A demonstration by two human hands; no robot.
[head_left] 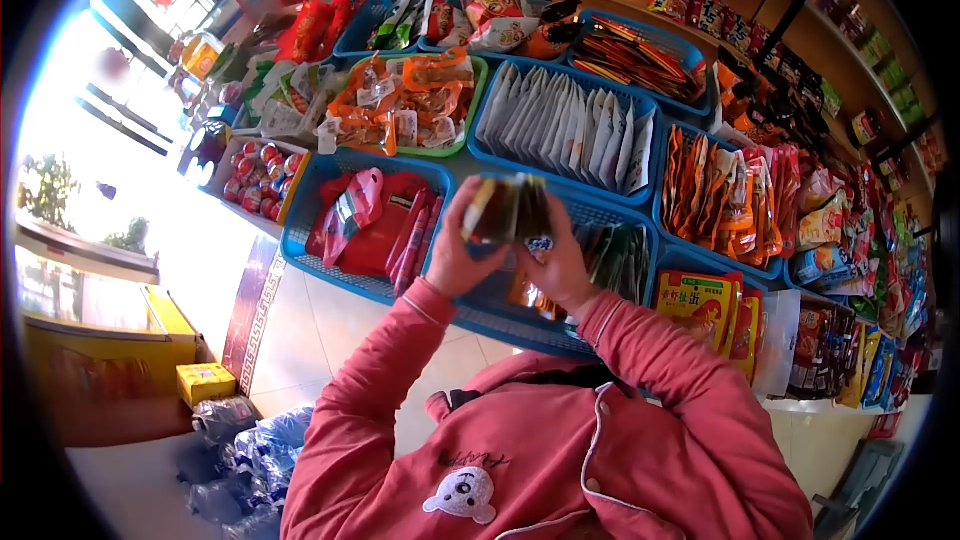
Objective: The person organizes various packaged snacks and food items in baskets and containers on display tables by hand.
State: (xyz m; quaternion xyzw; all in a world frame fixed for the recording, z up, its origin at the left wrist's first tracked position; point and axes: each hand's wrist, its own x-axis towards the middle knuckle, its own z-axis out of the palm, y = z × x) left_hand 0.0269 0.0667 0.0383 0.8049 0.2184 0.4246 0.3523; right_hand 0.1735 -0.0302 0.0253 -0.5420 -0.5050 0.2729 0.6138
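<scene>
My left hand [456,250] and my right hand [556,260] are raised over the baskets, with a small bunch of dark packets [508,208] between them. Fingers of both hands press on its sides; motion blurs the packets. Below my right hand, a blue basket [535,330] holds dark green and orange packets [615,262], partly covered by that hand. To the left, another blue basket [298,240] holds red and pink packets [375,220]. Beyond my hands, grey-white packets [560,120] stand in a row in a blue basket.
A green-rimmed basket [482,90] holds orange packets. Orange packets [715,195] and yellow-red packets [700,308] fill baskets at the right. A box of round red-topped sweets [262,178] is at the left. Shelves line the back; plastic-wrapped bottles [265,445] sit on the floor.
</scene>
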